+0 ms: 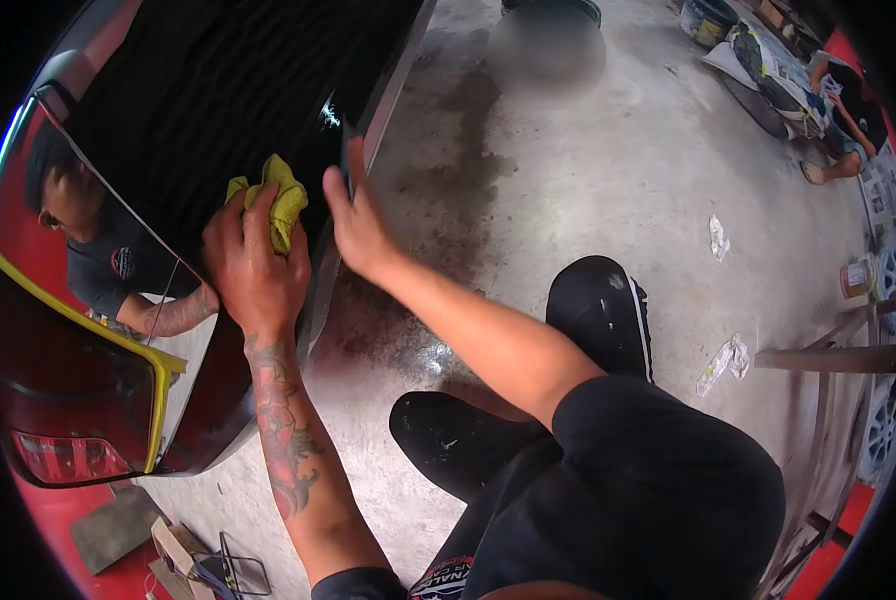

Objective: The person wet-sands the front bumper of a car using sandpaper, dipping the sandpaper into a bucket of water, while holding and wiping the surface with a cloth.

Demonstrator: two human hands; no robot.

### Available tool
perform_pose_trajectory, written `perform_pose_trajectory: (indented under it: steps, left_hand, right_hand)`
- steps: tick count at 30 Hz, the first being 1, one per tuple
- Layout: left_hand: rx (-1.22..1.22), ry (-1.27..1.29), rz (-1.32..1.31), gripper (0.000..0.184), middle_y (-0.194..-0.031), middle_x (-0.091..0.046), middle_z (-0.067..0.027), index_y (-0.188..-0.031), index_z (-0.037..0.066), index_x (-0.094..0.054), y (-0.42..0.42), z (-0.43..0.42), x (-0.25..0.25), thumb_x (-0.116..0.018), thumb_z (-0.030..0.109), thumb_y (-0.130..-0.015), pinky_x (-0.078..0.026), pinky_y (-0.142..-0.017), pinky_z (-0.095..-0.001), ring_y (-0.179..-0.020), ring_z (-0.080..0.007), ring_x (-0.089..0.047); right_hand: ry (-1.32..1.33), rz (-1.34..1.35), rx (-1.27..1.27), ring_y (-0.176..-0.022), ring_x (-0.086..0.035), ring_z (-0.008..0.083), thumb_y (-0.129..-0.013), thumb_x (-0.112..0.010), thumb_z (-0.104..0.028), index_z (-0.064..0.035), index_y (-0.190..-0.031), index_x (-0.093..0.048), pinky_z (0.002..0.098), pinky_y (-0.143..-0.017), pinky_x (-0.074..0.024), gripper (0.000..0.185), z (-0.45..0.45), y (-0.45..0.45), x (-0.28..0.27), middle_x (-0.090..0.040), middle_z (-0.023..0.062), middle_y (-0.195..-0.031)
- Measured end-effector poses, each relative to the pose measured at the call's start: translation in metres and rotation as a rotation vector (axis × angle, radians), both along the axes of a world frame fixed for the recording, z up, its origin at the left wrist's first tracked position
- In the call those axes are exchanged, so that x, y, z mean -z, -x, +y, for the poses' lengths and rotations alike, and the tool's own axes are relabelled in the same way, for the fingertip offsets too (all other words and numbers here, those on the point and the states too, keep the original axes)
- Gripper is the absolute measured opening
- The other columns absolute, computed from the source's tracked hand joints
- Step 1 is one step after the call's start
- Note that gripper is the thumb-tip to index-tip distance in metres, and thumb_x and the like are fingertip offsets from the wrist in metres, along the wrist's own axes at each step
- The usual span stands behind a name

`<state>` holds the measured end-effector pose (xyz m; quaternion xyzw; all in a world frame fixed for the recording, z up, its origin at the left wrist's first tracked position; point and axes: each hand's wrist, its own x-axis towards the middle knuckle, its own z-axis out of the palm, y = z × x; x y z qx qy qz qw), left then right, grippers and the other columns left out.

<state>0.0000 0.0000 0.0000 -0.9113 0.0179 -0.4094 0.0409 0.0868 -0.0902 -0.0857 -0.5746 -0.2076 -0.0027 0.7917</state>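
Yellow cloth [287, 200], crumpled, long axis forward

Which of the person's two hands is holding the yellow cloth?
The left hand, at the end of the tattooed forearm: it clasps the yellow cloth. The right hand, beside it, shows no cloth.

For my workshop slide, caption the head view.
Left hand gripping a yellow cloth at a car's dark surface, right hand nearby.

The cloth [290, 200] lies against the car [198, 90], left of two scraps [733, 358] on the floor [618, 190].
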Motion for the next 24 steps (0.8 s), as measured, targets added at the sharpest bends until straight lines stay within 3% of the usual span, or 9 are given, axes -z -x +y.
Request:
perform_pose_trajectory:
  steps: [4,7,11,13,15,17,19,21,24]
  left_hand:
    - [0.008,-0.063,0.05,0.05,-0.123,-0.062,-0.0127,-0.124,0.014,-0.065,0.007,0.014,-0.018,-0.078,0.011,-0.076,-0.047,-0.097,-0.0466,-0.115,-0.0356,-0.058]
    - [0.011,-0.076,0.062,0.05,-0.123,-0.062,-0.0128,-0.124,0.014,-0.065,0.008,0.015,-0.021,-0.078,0.011,-0.076,-0.047,-0.096,-0.0468,-0.114,-0.0357,-0.058]
    - [0.008,-0.082,0.062,0.049,-0.123,-0.062,-0.0128,-0.124,0.014,-0.065,0.008,0.016,-0.023,-0.077,0.011,-0.076,-0.047,-0.097,-0.0465,-0.114,-0.0356,-0.058]
    - [-0.007,-0.092,0.068,0.049,-0.122,-0.062,-0.0126,-0.124,0.014,-0.065,0.009,0.014,-0.022,-0.077,0.011,-0.077,-0.047,-0.097,-0.0464,-0.114,-0.0355,-0.058]
    - [-0.008,-0.086,0.067,0.048,-0.122,-0.062,-0.0131,-0.124,0.013,-0.065,0.007,0.012,-0.022,-0.076,0.01,-0.078,-0.047,-0.097,-0.0462,-0.114,-0.0359,-0.058]
    - [0.003,-0.079,0.077,0.045,-0.123,-0.062,-0.0143,-0.125,0.011,-0.065,0.007,0.011,-0.023,-0.074,0.009,-0.081,-0.046,-0.098,-0.0458,-0.115,-0.0367,-0.057]
    - [0.011,-0.086,0.08,0.045,-0.122,-0.063,-0.0142,-0.125,0.011,-0.065,0.007,0.012,-0.023,-0.074,0.008,-0.081,-0.046,-0.098,-0.0457,-0.114,-0.0367,-0.057]
    - [0.01,-0.092,0.083,0.045,-0.122,-0.063,-0.0141,-0.125,0.011,-0.065,0.008,0.013,-0.022,-0.074,0.008,-0.081,-0.046,-0.098,-0.0456,-0.114,-0.0366,-0.057]
    - [0.01,-0.101,0.075,0.045,-0.122,-0.063,-0.014,-0.124,0.011,-0.066,0.007,0.013,-0.023,-0.074,0.008,-0.08,-0.047,-0.097,-0.0454,-0.113,-0.0366,-0.058]
  right_hand:
    - [0.104,-0.169,-0.026,-0.156,-0.009,0.0363,-0.107,-0.045,-0.032,0.0071,-0.158,-0.01,0.0414,-0.125,-0.0133,0.073,0.017,0.083,0.012,-0.004,0.0292,-0.166]
    - [0.053,-0.093,0.028,-0.156,-0.009,0.0347,-0.107,-0.046,-0.035,0.0062,-0.159,-0.01,0.042,-0.125,-0.0132,0.075,0.021,0.034,0.008,-0.004,0.0275,-0.167]
    - [-0.11,0.047,0.053,-0.156,-0.008,0.0315,-0.109,-0.035,-0.048,0.0071,-0.158,-0.013,0.0343,-0.126,-0.0109,0.077,0.02,-0.067,-0.004,-0.009,0.025,-0.167]
    - [-0.173,0.024,0.023,-0.156,-0.008,0.0311,-0.108,-0.037,-0.046,0.007,-0.158,-0.011,0.0348,-0.126,-0.0102,0.077,0.015,-0.066,-0.006,-0.008,0.0248,-0.167]
    - [-0.123,0.127,-0.009,-0.156,-0.007,0.0316,-0.108,-0.042,-0.039,0.0065,-0.158,-0.01,0.0356,-0.126,-0.0103,0.075,0.019,-0.012,-0.005,-0.006,0.025,-0.167]
    - [0.123,-0.11,0.018,-0.156,-0.008,0.0347,-0.103,-0.053,-0.021,0.0032,-0.16,-0.009,0.0406,-0.126,-0.0101,0.076,0.017,0.05,0.006,-0.004,0.0268,-0.167]
    - [0.107,-0.235,0.024,-0.156,-0.007,0.0354,-0.102,-0.054,-0.019,0.0025,-0.16,-0.01,0.0422,-0.126,-0.0099,0.076,0.016,0.063,0.016,-0.002,0.0256,-0.167]
    - [0.131,-0.082,0.028,-0.156,-0.009,0.0342,-0.103,-0.053,-0.023,0.0024,-0.16,-0.009,0.041,-0.126,-0.0117,0.076,0.021,0.028,0.014,-0.002,0.0235,-0.168]
    - [-0.023,0.108,0.05,-0.155,-0.014,0.0324,-0.107,-0.046,-0.036,0.0031,-0.158,-0.018,0.038,-0.125,-0.0158,0.071,0.014,-0.052,0.001,-0.012,0.0229,-0.167]
